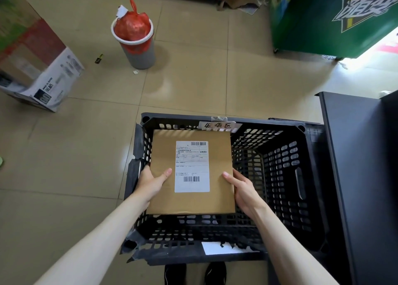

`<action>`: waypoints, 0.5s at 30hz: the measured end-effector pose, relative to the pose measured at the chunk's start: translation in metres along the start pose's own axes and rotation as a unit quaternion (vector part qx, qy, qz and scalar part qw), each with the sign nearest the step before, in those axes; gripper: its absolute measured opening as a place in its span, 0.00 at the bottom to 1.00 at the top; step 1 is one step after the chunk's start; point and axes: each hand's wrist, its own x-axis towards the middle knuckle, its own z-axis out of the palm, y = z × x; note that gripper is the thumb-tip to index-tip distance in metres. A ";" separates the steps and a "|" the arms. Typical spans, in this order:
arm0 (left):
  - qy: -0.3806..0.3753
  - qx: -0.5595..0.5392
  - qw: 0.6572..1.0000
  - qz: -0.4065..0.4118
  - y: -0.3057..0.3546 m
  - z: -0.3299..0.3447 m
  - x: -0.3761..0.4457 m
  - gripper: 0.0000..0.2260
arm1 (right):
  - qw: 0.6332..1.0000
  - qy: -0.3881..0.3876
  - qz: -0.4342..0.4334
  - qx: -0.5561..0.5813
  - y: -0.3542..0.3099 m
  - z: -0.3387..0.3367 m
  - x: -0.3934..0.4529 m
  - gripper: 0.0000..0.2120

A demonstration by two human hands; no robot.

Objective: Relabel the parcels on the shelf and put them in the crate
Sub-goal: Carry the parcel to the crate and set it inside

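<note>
The person holds one flat brown parcel (191,170) over the left part of the black crate (280,177). The left hand (150,182) clasps its left edge, with the thumb on the top face and the other fingers hidden under it. The right hand (242,186) clasps the right edge in the same way. Both hands are closed on the parcel, which lies almost level, at about the height of the crate's rim or a little inside it; whether it already rests on something cannot be told.

The parcel looks like a thin cardboard mailer. It is probably light and quite stiff, because it keeps flat between two side grips. The cardboard surface seems dry and not slippery. Holding it at the two opposite edges near the close end, as now, seems suitable, and it could bend if it is pressed in the middle.

By count: one parcel is visible, with one white shipping label (192,166) on its top face, and this label carries two barcodes. There is one crate, with one handwritten paper tag (217,126) taped on its far rim. The inside of the crate to the right of the parcel shows no other parcel.
</note>
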 end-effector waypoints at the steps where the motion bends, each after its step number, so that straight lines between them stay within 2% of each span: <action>1: 0.014 0.009 1.000 0.003 0.000 0.002 0.000 0.35 | 1.000 0.005 -0.006 -0.010 0.002 -0.001 0.001 0.41; 4: 0.056 0.070 0.995 0.036 0.007 0.009 -0.011 0.37 | 0.998 0.010 -0.030 -0.049 0.005 -0.001 0.000 0.48; 6: 0.065 0.117 0.988 0.071 0.009 0.013 -0.016 0.37 | 0.996 0.024 -0.037 -0.075 0.005 0.002 -0.003 0.48; 9: 0.062 0.190 0.973 0.112 0.015 0.012 -0.022 0.37 | 0.985 0.077 -0.046 -0.149 0.002 0.007 -0.008 0.38; 13: 0.040 0.247 0.957 0.146 0.022 0.004 -0.033 0.32 | 0.951 0.136 -0.099 -0.259 -0.006 0.017 -0.019 0.22; 15: 0.021 0.283 0.945 0.164 0.027 0.000 -0.043 0.29 | 0.928 0.151 -0.130 -0.316 -0.014 0.024 -0.028 0.23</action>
